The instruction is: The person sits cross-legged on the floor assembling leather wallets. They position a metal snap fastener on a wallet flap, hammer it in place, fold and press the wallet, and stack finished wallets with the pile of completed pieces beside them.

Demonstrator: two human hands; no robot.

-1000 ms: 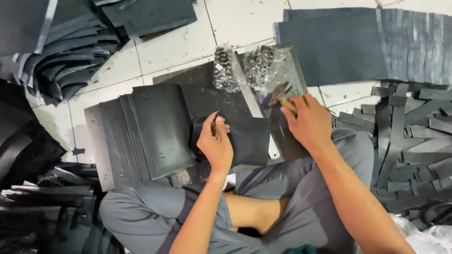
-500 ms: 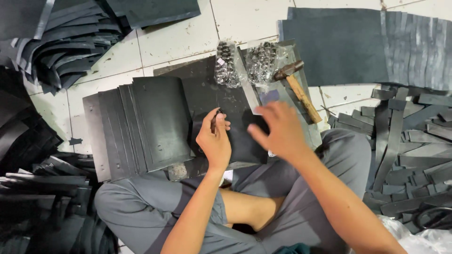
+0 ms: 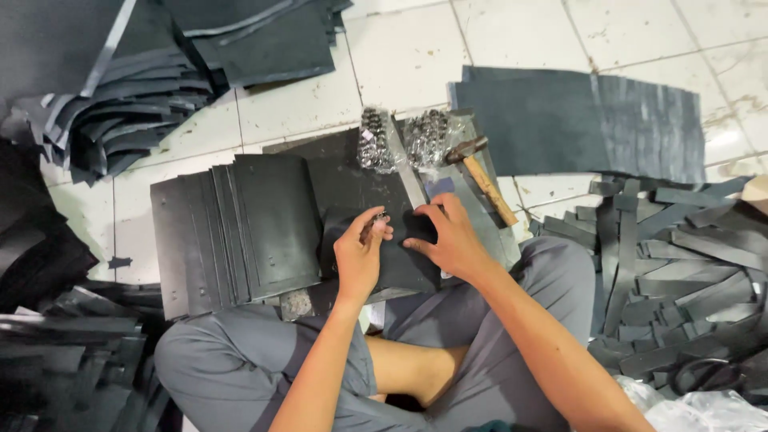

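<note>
A: What is the left hand (image 3: 358, 258) doing?

B: Its thumb and forefinger are pinched on a small metal fitting (image 3: 378, 219), maybe a rivet or eyelet; too small to tell which. It hovers just above the dark rubber sheet (image 3: 376, 264) lying over the person's lap.

A: And the right hand (image 3: 450, 240)?

B: Open, fingers spread, pressing flat on that same sheet just beside the pinch. It grasps nothing.

A: How far along does the work look?

B: Judging by the layout, somewhere in the middle. To the left of the pinch sits a fanned stack of cut sheets (image 3: 232, 232), touching the one in hand; a few show small dots near one edge, though I can't tell if those are fittings. Beyond the fingers are two clear bags of metal fittings (image 3: 400, 140), both well filled.

A: The hammer?

B: The wooden-handled hammer (image 3: 480, 174) lies untouched past the right hand. So the fitting in hand seems not yet set.
</note>
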